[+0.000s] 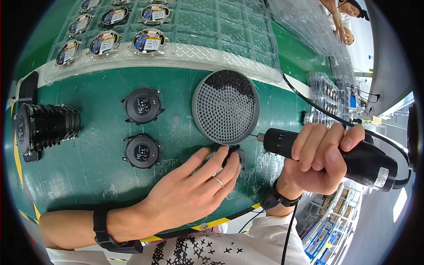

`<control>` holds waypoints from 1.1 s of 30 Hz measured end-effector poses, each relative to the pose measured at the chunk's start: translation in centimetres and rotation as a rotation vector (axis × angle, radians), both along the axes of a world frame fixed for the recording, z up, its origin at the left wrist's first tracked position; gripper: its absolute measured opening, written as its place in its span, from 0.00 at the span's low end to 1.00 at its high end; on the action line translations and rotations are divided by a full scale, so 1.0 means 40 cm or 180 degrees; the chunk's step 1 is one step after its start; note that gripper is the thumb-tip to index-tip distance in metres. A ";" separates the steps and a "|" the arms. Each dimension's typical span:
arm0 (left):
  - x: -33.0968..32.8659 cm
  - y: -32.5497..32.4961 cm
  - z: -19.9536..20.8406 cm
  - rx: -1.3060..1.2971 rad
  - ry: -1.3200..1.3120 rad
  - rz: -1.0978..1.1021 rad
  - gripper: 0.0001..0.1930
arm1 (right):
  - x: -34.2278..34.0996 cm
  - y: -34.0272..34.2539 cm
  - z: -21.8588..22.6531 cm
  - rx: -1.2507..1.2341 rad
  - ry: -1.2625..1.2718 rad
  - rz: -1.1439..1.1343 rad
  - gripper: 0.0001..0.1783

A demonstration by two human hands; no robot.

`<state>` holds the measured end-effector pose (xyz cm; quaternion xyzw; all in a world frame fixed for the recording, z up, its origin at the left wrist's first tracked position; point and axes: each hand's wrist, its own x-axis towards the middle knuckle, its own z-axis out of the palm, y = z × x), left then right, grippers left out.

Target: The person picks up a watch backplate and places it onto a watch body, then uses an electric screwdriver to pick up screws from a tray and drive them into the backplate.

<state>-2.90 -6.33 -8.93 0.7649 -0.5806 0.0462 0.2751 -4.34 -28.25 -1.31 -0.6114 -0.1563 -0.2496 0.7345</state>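
My right hand [322, 152] is wrapped round a black corded electric screwdriver [282, 143]. Its thin bit points left, the tip close to the lower right rim of a round grey dish [198, 126]. The dish has a dimpled floor; small dark screws [227, 81] are heaped at its far side and sit in many dimples. Just below the dish, my left hand [194, 185] bends its fingers over a dark watch case [240, 158] on the green mat and grips it. Most of that case is hidden under the fingers. Two black watch cases [143, 106] lie back up to the left.
A stack of black watch cases [48, 128] stands at the far left. Behind, a clear plastic tray [198, 51] carries several open watch bodies [150, 42]. The screwdriver's cable [318, 106] arcs across the right side. Another person's hands [342, 33] show at the far right.
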 end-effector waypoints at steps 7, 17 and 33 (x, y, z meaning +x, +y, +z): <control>0.001 0.001 -0.003 0.0007 0.0125 0.0052 0.22 | 0.003 0.009 -0.009 -0.0135 0.0109 -0.0017 0.16; 0.001 0.000 -0.001 0.0048 0.0132 0.0025 0.21 | 0.019 0.024 -0.002 -0.0307 0.0159 -0.0263 0.10; -0.005 0.007 0.005 0.0269 0.0053 -0.0045 0.23 | 0.018 0.009 0.007 -0.0217 0.0106 -0.0059 0.12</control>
